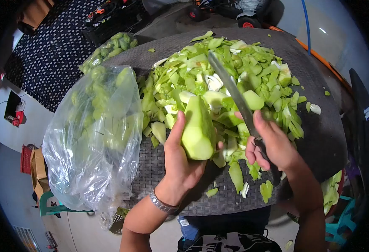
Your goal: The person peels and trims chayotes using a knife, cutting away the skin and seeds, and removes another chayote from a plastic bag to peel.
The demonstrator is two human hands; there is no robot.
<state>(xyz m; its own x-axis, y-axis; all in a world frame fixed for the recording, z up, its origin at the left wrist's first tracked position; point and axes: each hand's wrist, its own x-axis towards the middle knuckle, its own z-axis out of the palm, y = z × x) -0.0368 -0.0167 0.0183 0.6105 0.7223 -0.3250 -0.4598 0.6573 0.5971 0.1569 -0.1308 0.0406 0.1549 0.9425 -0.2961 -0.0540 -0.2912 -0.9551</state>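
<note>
My left hand (179, 166), a watch at its wrist, is wrapped round a peeled pale-green chayote (196, 130) with flat cut faces, held upright above the table. To the right, my right hand (274, 147) grips the dark handle of a kitchen knife (233, 90), its long blade pointing up and to the left. A pale-green slice (253, 100) shows beside the blade, just above my thumb; whether it touches the knife I cannot tell. Behind both hands spreads a large heap of green peelings (184, 71) with some white pieces in it.
A clear plastic bag (96, 138) of chayotes stands at the table's left, with another bag (115, 46) of them behind. The dark woven-pattern table (163, 185) has a curved right edge. Peelings fill a container (331, 189) at the lower right, near a green chair (340, 229).
</note>
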